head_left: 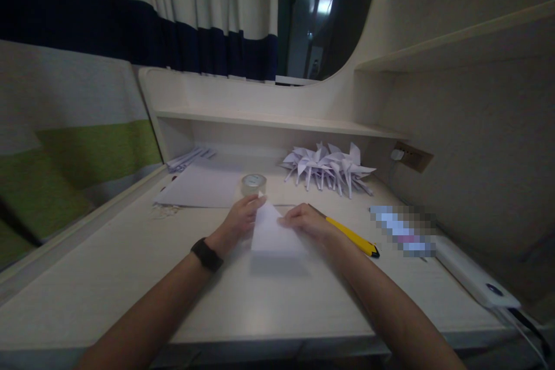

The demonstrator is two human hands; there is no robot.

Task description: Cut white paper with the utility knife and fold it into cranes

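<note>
A folded piece of white paper [275, 237] is held between both hands, just above the desktop. My left hand [240, 219], with a dark watch [207, 254] on its wrist, pinches the paper's upper left edge near the pointed tip. On the paper's right edge, my right hand [306, 221] grips with thumb and fingers closed. Right behind the left fingertips stands a roll of clear tape [254, 182]. A yellow utility knife [353, 237] lies beside my right wrist, partly covered by the forearm.
Several white paper pinwheels [325, 165] are heaped at the back right. Paper sheets [203, 182] and rolled paper sticks [191, 157] lie back left. A blurred-out flat object [403, 231] and a white power strip [472, 274] line the right side. A low shelf [269, 120] overhangs the back.
</note>
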